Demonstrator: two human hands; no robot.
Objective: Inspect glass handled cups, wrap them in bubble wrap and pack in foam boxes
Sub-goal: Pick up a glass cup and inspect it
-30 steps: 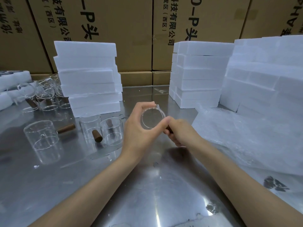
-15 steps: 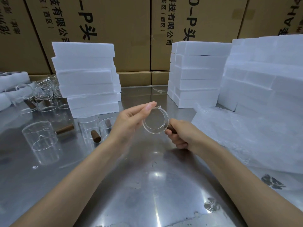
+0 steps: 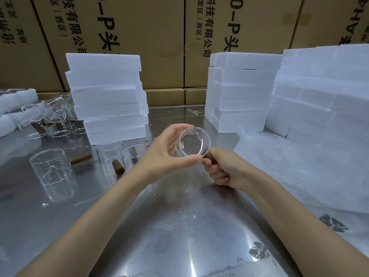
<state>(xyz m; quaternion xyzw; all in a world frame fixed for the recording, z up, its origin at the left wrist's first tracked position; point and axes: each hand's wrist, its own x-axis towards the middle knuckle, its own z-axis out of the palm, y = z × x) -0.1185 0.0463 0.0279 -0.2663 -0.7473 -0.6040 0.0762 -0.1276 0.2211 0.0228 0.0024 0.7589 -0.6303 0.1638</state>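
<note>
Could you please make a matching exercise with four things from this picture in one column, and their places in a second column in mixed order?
Things:
1. held glass cup
2. bubble wrap
3. brown wooden handle
4. cardboard boxes

Places:
A. behind the foam stacks
B. gripped in the right hand
C. on the table's right side
D. between both hands, left hand on its rim

Pairs: 1-D, 2-C, 3-B, 4-A

Count of items on the worktop

One held glass cup, three near-left cups, a far-left cluster too tangled to count; three foam-box stacks; one bubble-wrap pile.
</note>
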